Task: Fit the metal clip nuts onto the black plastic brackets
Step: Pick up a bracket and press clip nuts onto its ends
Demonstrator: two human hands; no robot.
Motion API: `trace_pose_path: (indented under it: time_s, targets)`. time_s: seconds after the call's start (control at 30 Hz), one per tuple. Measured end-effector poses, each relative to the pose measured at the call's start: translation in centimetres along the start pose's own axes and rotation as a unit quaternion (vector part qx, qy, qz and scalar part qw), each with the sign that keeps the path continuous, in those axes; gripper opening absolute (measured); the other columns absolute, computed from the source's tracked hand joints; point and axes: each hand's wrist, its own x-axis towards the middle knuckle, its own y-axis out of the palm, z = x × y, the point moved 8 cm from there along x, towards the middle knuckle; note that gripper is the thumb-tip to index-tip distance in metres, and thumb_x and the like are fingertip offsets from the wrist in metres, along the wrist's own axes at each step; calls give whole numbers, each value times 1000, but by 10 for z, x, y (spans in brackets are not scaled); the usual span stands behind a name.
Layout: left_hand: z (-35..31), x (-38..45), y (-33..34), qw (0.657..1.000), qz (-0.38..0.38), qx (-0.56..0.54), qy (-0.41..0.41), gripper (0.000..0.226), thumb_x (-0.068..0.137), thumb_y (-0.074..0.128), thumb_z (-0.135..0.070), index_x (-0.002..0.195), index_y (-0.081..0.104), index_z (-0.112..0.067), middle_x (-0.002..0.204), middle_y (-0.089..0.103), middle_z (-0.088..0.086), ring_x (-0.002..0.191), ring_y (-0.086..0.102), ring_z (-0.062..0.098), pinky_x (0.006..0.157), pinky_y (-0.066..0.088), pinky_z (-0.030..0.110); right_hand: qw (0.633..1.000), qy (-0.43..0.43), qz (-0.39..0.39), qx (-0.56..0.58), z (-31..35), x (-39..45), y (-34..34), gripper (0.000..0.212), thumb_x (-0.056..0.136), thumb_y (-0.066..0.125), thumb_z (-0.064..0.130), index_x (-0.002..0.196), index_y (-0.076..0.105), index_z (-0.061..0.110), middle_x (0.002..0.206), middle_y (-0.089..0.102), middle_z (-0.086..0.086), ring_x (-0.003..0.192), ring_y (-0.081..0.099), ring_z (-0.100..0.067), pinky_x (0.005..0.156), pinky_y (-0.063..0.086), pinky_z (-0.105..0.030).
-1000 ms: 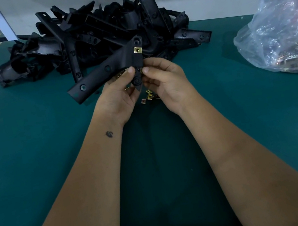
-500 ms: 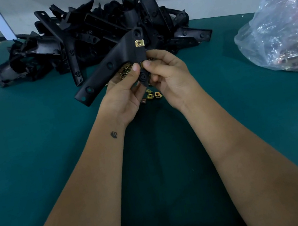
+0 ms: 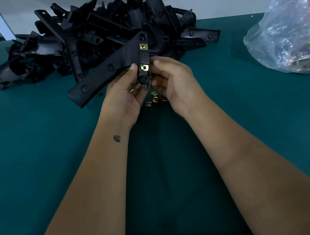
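Bracket (image 3: 112, 69) pinched between both hands (image 3: 124, 100)

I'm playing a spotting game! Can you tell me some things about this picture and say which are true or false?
1. The held bracket carries two gold clips. True: an upper clip and a lower clip.
2. The bag sits on the person's left. False: it is on the right.
3. Loose clips lie on the table under the hands. True.
4. Only the left hand holds the bracket. False: the right hand grips it too.
5. The pile of brackets is red. False: black.
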Motion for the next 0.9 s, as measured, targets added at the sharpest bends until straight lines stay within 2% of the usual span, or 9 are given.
trace_pose_path:
  time_s: [0.1,0.2,0.33,0.4,0.5,0.57,0.73,0.83,0.9]
  targets:
    - [-2,2,-7,999,-22,-37,-1,9,96,61,-14,95,67,-7,82,73,2,73,70,9,67,57,20,998,-10,-8,-67,0,-1,-3,11,91,62,13,87,72,17,87,71,-2,63,61,-9,64,49,-24]
    - [-5,2,-11,998,-38,-44,14,10,97,61,-12,95,66,-5,80,74,4,75,72,13,69,58,23,975,-90,-2,-205,11,-4,3,15,89,67,20,75,70,25,73,68,12,63,60,-2,60,47,-17]
    - [-3,5,-11,990,-71,116,37,21,99,57,-18,119,62,-12,115,69,9,104,69,21,90,58,38,917,-182,2,-355,11,-13,19,31,88,67,28,61,51,30,56,54,26,55,49,6,51,35,-9]
    - [-5,2,-5,962,-88,249,72,14,103,49,-23,106,61,-28,124,63,3,113,62,19,101,51,43,914,-194,-18,-356,11,-13,14,34,89,65,27,59,48,29,55,53,21,55,48,4,50,33,-11]
    - [-2,-2,9,928,-53,349,118,26,104,42,-23,88,59,-34,100,62,-10,96,59,5,95,50,30,903,-204,-54,-374,15,-11,5,29,89,64,27,64,49,25,66,53,11,63,47,-4,58,37,-24]
    - [-1,-2,10,920,-40,364,138,19,102,46,-25,94,61,-33,97,62,-15,88,60,-5,82,48,17,909,-198,-74,-358,17,-10,-1,30,89,64,27,64,47,22,66,51,8,62,45,-5,57,37,-24]
    - [1,0,1,924,-66,351,139,13,99,51,-21,99,60,-29,99,63,-4,91,65,13,84,60,39,936,-173,-135,-275,18,-5,-23,33,89,64,20,66,48,3,59,44,3,51,36,-2,46,28,-15]
    - [-5,-5,-3,924,-94,337,152,18,98,49,-15,96,59,-29,93,60,-6,83,61,8,74,57,21,940,-170,-134,-264,19,-10,-24,34,89,65,18,66,45,3,57,40,5,48,34,-2,45,27,-14]
    - [-15,-13,-5,895,-125,383,194,21,95,48,-11,97,59,-28,94,58,-8,83,56,8,68,47,13,951,-167,-118,-231,19,-16,-23,31,88,66,16,69,50,-3,57,44,8,49,41,2,48,33,-12]
